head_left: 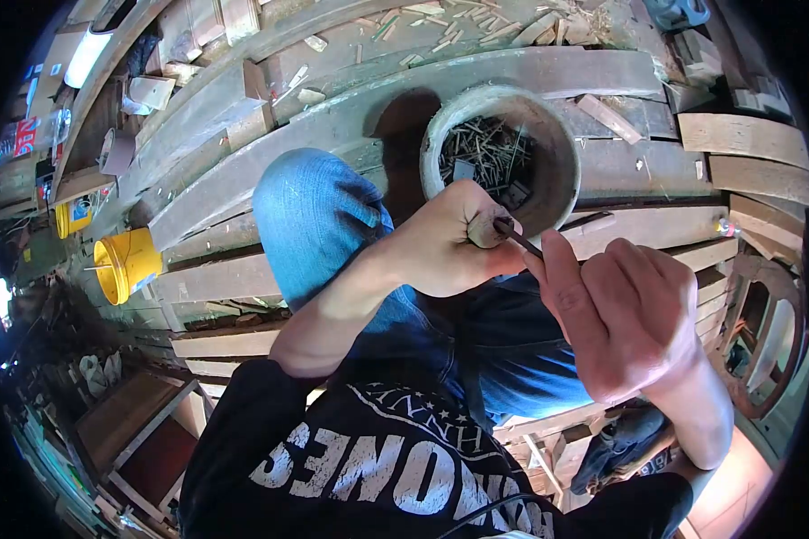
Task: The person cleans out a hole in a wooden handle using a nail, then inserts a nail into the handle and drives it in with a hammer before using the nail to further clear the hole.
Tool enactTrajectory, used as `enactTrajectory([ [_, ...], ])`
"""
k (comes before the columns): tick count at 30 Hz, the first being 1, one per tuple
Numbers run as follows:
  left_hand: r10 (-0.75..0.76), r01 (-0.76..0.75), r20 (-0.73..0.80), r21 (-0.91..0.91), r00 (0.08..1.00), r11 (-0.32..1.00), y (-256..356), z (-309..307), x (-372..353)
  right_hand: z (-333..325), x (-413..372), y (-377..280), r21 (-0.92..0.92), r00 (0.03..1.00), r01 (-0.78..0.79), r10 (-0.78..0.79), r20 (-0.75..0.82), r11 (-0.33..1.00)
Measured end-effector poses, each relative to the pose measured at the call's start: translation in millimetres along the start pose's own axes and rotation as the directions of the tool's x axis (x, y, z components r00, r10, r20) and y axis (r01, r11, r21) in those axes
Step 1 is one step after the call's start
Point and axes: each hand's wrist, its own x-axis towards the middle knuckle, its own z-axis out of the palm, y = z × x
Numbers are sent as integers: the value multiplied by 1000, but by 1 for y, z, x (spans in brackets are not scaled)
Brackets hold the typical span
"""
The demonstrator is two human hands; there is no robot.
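My left hand (463, 241) is closed in a fist over the near rim of a round bucket. One end of a thin dark rod (520, 238) sits at its thumb. My right hand (625, 310), fingers curled, pinches the rod's other end between thumb and forefinger. The rod slants between the two hands; its exact kind is too small to make out. Beneath and beyond them stands the pale, worn bucket (562, 171), holding many nails (485, 153) and a few flat dark pieces. My denim-covered knee (310, 211) is left of the bucket.
Long wooden beams (593, 74) lie across the floor around the bucket, with wood scraps (458, 27) strewn beyond. A yellow bucket (128, 265) stands at the left. A curved wooden frame (768, 337) and stacked planks (746, 139) are on the right.
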Motion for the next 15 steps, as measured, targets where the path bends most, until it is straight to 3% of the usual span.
enactTrajectory([
  [6,2,10,-76,152,997,988,10,6,5,-3,3,-14,-100,993,-80,88,77,992],
  [9,124,-31,-293,302,948,953,-1,17,7,4,1,-22,-164,989,-128,139,58,978],
  [13,175,-67,-346,303,922,951,-3,24,5,15,2,-30,-164,986,-168,169,-8,972],
  [15,287,-78,-422,447,860,891,3,26,7,19,1,-32,-154,976,-219,215,-43,963],
])
